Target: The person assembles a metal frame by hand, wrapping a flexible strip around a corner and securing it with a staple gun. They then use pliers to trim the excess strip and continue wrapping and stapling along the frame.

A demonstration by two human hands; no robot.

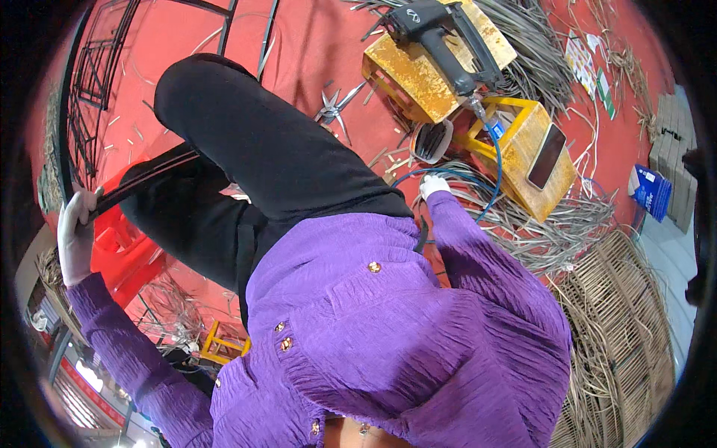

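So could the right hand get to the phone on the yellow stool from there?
Probably yes: the phone lies uncovered on top of the yellow stool, off to the right of the white-gloved right hand. A blue hose loops between them, so the hand would likely go over or around it.

There are two hands (75, 237) in white gloves, three yellow stools (554, 198), one nail gun (442, 56), one phone (547, 157), one blue box (650, 192) and one little tub (445, 143). The grey strips (534, 239) are too many to count.
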